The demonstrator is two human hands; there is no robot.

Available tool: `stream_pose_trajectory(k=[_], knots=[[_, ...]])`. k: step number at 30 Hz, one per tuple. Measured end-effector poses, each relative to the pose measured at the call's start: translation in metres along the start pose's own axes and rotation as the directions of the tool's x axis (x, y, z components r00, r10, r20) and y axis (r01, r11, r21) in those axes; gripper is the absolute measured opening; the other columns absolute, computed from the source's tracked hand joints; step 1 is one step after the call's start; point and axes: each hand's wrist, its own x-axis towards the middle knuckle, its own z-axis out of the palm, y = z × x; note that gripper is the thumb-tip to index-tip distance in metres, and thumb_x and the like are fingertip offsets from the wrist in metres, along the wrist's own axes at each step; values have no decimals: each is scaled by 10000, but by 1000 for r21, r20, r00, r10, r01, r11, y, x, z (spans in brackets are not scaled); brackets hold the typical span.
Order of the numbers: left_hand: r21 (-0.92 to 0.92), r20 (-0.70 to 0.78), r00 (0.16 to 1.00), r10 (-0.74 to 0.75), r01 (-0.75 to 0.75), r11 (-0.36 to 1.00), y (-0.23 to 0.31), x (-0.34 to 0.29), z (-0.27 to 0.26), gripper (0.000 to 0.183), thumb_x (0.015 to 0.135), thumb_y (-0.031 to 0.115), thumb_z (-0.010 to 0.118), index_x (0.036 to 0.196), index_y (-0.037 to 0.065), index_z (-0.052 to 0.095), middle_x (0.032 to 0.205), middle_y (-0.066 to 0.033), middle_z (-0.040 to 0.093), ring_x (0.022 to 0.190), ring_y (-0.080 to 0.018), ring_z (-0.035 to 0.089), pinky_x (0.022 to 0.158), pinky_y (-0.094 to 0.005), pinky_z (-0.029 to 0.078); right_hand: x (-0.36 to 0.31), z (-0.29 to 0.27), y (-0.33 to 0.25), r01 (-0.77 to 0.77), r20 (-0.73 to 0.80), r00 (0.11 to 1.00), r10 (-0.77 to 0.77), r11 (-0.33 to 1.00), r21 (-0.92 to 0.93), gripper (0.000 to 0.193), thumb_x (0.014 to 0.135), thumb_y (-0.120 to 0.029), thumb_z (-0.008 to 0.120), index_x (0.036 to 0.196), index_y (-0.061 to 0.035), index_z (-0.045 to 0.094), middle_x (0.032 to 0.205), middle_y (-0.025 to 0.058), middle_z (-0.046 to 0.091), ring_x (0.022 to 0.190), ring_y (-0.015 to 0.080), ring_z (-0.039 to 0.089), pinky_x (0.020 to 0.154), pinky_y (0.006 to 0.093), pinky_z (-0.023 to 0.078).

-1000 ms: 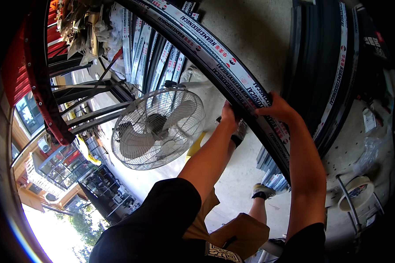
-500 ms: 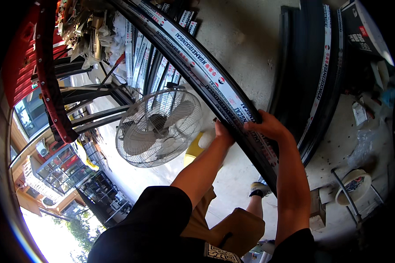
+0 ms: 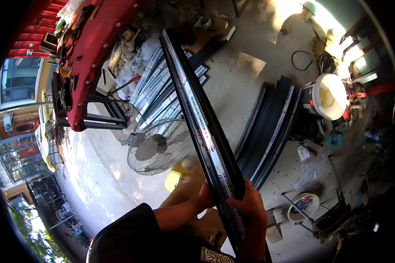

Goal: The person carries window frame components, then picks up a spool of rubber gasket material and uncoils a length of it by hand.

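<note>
I carry a long black profile bar [image 3: 197,114] with white printed protective film along it, perhaps several lengths held together. It slants from my body up and away to the far left. My left hand [image 3: 205,196] grips its left side near the close end, fingers partly hidden beneath. Slightly nearer to me, my right hand [image 3: 250,202] is closed around the right side, thumb lying over the top. A wire-caged fan [image 3: 158,147] stands on the floor left of the bar. To the right of it lie more black profiles [image 3: 267,127], some with the same film.
Beyond the fan is a pile of film-covered profiles [image 3: 156,90]. A red-covered workbench [image 3: 94,52] with tools stands at the left. A white-mouthed bucket [image 3: 331,96] is at the right, and a small basin [image 3: 303,206] sits nearer, beside metal legs. Something yellow [image 3: 173,180] is by the fan.
My view has turned and now takes in more of the workbench and far floor. The bar points more straight ahead, and both hands sit lower in view, still gripping it.
</note>
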Motion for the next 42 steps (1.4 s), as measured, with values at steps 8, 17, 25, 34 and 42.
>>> stream_pose_trajectory(k=[8,17,25,34,42], knots=[[676,286,954,88,-266,687,-42,-124,56,423,1133,316,414,1427,65,585,1388,-168,657,1296,-330,624,1118,-537,504,-149,-10,-35,-93,18,995,93,995,-36,953,695,-378,967,1436,21,520,1223,233,742,1115,362,741,992,433,565],[207,538,805,-251,163,965,-143,-214,69,424,1130,278,426,1454,51,578,1478,-169,610,1399,-328,547,1228,-478,409,-333,4,54,10,59,998,-24,972,234,870,754,-258,950,1437,50,508,1245,163,715,1115,250,699,1008,404,554],[-22,489,771,-407,477,879,-287,-304,44,513,1119,421,495,1501,83,547,1526,-153,586,1411,-346,543,1217,-559,396,-495,60,184,146,-69,988,-138,980,137,868,773,-238,942,1461,50,499,1259,143,697,1143,237,673,1016,384,545],[267,503,681,-533,464,845,-333,-432,14,755,1042,638,490,1640,191,381,1699,-56,374,1563,-307,331,1261,-563,292,-638,145,221,197,-151,977,-153,917,346,939,763,-254,926,1515,48,452,1352,180,674,1199,264,671,1058,402,532],[574,476,744,-470,142,806,-295,-555,-24,804,1085,682,249,1668,130,288,1699,-151,337,1591,-339,291,1305,-538,265,-691,270,224,309,-271,940,-206,849,429,1006,717,-241,925,1547,33,426,1360,132,668,1207,236,663,1067,385,522]])
